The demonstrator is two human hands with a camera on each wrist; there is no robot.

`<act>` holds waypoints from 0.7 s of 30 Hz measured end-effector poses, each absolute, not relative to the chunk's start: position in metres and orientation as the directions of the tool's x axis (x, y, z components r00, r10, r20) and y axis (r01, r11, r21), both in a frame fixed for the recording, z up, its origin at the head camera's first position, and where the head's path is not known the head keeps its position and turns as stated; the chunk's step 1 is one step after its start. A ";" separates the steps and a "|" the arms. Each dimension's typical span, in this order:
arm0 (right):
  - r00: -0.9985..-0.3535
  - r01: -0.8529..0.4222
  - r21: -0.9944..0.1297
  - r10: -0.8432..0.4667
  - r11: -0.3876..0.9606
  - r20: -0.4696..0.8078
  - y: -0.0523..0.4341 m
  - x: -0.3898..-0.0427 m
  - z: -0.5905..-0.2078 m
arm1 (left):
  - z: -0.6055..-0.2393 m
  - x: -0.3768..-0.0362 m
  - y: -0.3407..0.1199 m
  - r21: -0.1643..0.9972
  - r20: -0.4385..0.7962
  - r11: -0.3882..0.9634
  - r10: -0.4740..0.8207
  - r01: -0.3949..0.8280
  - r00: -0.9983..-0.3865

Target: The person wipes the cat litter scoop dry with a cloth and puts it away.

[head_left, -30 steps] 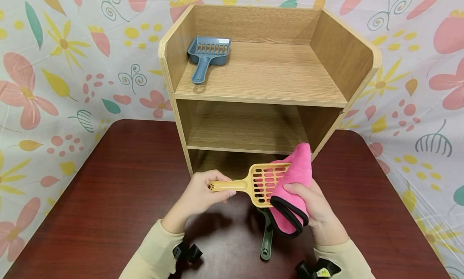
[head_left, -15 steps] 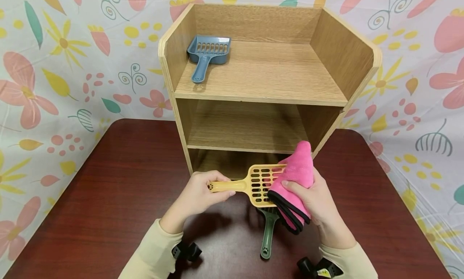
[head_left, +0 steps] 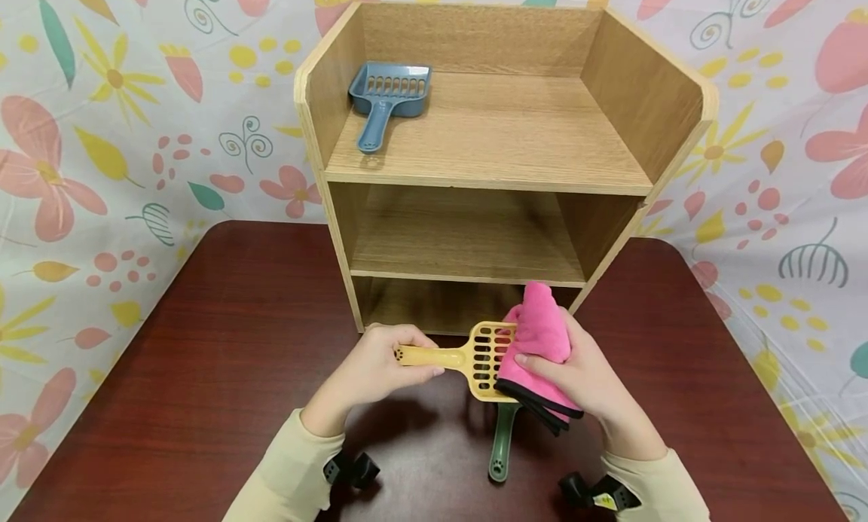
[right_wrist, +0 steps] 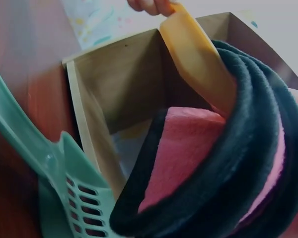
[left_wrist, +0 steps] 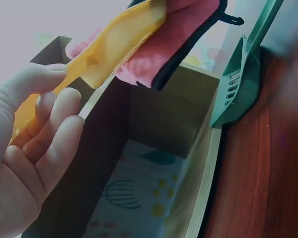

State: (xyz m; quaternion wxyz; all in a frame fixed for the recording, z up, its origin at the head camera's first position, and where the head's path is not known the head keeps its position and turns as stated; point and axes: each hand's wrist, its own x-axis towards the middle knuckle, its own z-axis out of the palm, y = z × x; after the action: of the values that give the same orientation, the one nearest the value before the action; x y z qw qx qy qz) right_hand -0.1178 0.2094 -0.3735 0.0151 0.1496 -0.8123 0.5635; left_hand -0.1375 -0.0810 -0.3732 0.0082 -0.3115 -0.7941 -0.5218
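My left hand (head_left: pixel 376 364) pinches the handle of a yellow slotted litter scoop (head_left: pixel 487 360), held level above the table with its head pointing right. In my right hand (head_left: pixel 586 367) is a folded pink cloth (head_left: pixel 542 334) with black edging, lapped over the far end of the scoop's head and hiding it. The left wrist view shows the scoop (left_wrist: pixel 121 42) edge-on, with the cloth (left_wrist: pixel 171 44) against it. Below them a green litter scoop (head_left: pixel 502 443) lies on the table, its handle toward me and its head mostly covered; the right wrist view shows its slots (right_wrist: pixel 87 198).
A wooden shelf unit (head_left: pixel 488 184) stands at the back of the dark red table (head_left: pixel 203 371). On its top shelf, at the left, sits a blue litter scoop (head_left: pixel 383 104) with a matching tray. Behind hangs a floral cloth backdrop (head_left: pixel 163 130).
My right hand and the cloth have shifted left along the scoop's head, covering more of it. The scoop's head has dipped slightly. My left hand keeps its grip almost in place.
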 end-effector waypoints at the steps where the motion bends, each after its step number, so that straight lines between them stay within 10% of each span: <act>1: -0.953 -0.272 -0.897 -0.224 0.347 0.202 0.209 -0.118 -0.373 | -0.373 -0.138 -0.082 0.825 0.334 0.262 0.489 0.501 -0.806; 11: -0.897 -0.442 -0.626 -0.329 0.643 0.295 0.215 -0.121 -0.354 | -0.367 -0.137 -0.085 0.782 0.379 0.275 0.504 0.560 -0.776; 21: -0.794 -0.601 -0.463 -0.553 0.651 0.252 0.214 -0.135 -0.337 | -0.371 -0.139 -0.086 0.719 0.455 0.270 0.513 0.640 -0.728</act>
State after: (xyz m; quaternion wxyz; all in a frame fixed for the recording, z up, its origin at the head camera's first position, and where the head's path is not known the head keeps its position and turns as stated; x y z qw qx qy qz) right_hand -0.1345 0.2136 -0.3369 0.0443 0.3179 -0.9076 0.2705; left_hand -0.1390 -0.0857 -0.3707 0.0656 -0.3631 -0.7942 -0.4828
